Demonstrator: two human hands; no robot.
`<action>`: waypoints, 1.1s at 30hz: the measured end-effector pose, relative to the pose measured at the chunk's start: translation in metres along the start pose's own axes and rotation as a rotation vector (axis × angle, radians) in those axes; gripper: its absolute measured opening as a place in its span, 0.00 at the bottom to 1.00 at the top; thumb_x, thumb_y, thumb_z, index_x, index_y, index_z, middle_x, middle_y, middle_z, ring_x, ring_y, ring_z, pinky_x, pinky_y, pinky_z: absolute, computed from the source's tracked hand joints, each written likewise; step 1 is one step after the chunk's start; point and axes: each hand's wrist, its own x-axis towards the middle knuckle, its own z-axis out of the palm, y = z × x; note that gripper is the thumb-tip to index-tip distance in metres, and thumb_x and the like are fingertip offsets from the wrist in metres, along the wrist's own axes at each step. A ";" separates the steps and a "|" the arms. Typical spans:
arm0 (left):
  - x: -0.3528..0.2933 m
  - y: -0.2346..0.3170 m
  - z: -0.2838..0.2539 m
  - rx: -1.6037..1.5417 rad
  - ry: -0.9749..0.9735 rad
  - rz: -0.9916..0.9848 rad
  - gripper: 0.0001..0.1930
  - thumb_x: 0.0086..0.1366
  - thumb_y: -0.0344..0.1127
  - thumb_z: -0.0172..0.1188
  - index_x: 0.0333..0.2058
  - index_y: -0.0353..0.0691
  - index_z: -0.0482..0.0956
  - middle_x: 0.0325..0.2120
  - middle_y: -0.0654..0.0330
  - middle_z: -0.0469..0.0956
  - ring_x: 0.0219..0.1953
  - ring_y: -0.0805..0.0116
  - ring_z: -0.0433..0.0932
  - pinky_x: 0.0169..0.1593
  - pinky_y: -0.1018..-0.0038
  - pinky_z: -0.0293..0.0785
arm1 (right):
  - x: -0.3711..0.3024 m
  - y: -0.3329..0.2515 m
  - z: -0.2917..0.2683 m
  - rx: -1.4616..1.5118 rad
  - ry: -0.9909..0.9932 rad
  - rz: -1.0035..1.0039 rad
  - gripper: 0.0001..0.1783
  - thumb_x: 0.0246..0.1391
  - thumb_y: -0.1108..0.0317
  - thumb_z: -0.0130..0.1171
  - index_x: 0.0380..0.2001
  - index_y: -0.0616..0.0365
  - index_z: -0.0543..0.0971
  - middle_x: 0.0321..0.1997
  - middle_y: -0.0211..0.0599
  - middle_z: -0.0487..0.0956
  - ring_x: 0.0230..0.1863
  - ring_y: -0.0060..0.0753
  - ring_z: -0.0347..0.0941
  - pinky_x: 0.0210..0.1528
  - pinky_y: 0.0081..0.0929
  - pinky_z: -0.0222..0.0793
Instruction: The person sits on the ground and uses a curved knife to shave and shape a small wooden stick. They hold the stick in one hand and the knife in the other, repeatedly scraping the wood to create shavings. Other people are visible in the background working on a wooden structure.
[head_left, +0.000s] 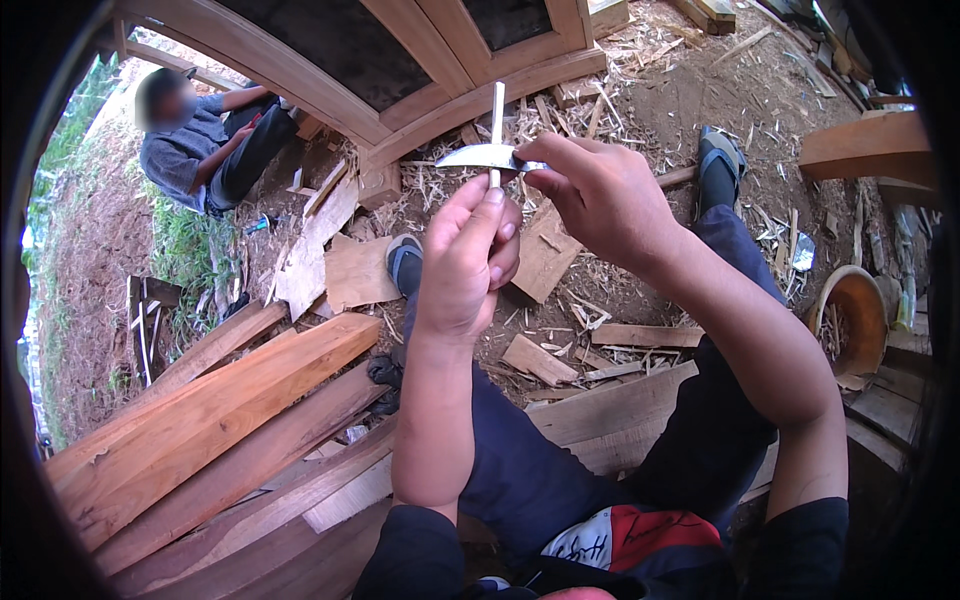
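Note:
My left hand (pixel 470 245) pinches a thin pale wooden stick (pixel 498 112) near its lower end, holding it upright. Fingers of my right hand (pixel 600 195) are closed round the near end of a knife whose curved, shiny blade (pixel 470 156) points left. The blade lies across the stick just above my left thumb and seems to touch it. Most of the knife's handle is hidden by my right fingers. Both hands are raised above my knees, over the littered ground.
A framed wooden panel (pixel 450 95) stands ahead. Planks and beams (pixel 230 395) lie at the left, wood shavings (pixel 640 90) cover the dirt, and an orange-brown bucket (pixel 850 325) is tipped over at the right. Another person (pixel 195 150) sits at the far left.

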 end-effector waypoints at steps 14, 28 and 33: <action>0.004 -0.011 0.008 0.063 0.113 0.064 0.14 0.73 0.38 0.43 0.50 0.36 0.68 0.21 0.70 0.61 0.13 0.86 0.54 0.14 0.87 0.49 | -0.001 0.009 0.003 -0.031 0.075 -0.023 0.08 0.52 0.68 0.60 0.36 0.52 0.74 0.27 0.42 0.78 0.27 0.50 0.77 0.25 0.41 0.72; -0.002 -0.017 0.002 0.005 0.198 0.123 0.09 0.72 0.37 0.44 0.39 0.38 0.71 0.20 0.74 0.63 0.18 0.88 0.57 0.20 0.86 0.54 | 0.002 -0.012 0.001 0.171 -0.075 0.102 0.09 0.53 0.72 0.58 0.38 0.60 0.75 0.31 0.50 0.78 0.32 0.53 0.77 0.32 0.38 0.71; 0.001 -0.016 -0.001 0.034 0.215 0.129 0.10 0.72 0.37 0.44 0.36 0.39 0.71 0.20 0.73 0.64 0.20 0.86 0.60 0.22 0.84 0.57 | 0.001 -0.012 0.003 0.172 -0.103 0.103 0.09 0.54 0.73 0.57 0.39 0.61 0.75 0.30 0.50 0.78 0.31 0.53 0.77 0.31 0.37 0.70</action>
